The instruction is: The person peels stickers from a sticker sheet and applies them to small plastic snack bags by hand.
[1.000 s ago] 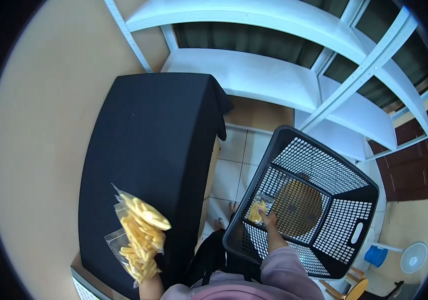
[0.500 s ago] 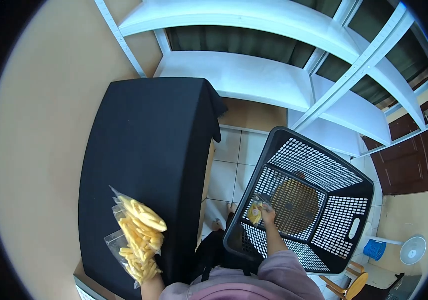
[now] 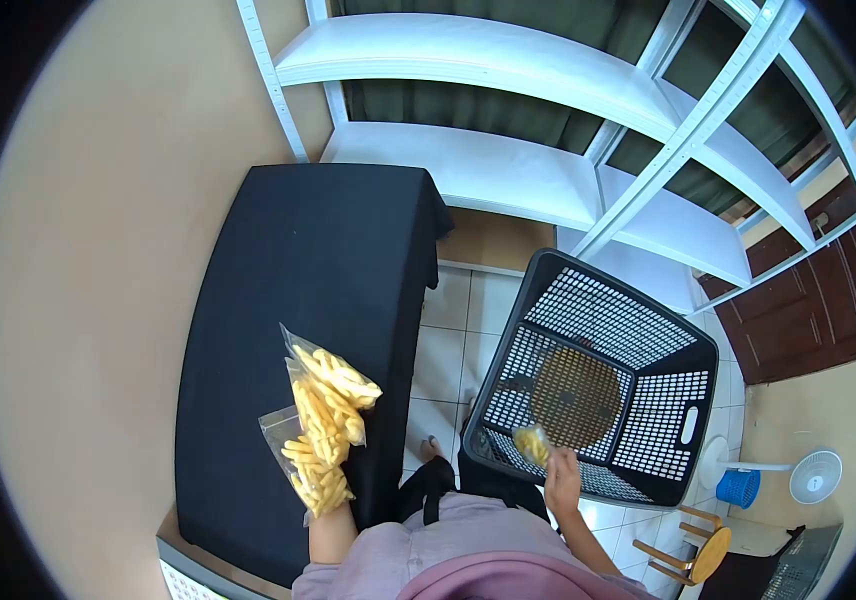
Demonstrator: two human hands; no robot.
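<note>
Clear pasta bags upright; small packet over basket.

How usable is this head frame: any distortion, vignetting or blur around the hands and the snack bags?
Head view: strong fisheye bends the white shelves and leaves black corners around a round image; light is even, without glare. The bags of yellow snacks in the left hand look sharp against the black table; the small bag in the right hand at the basket's rim is slightly soft.
</note>
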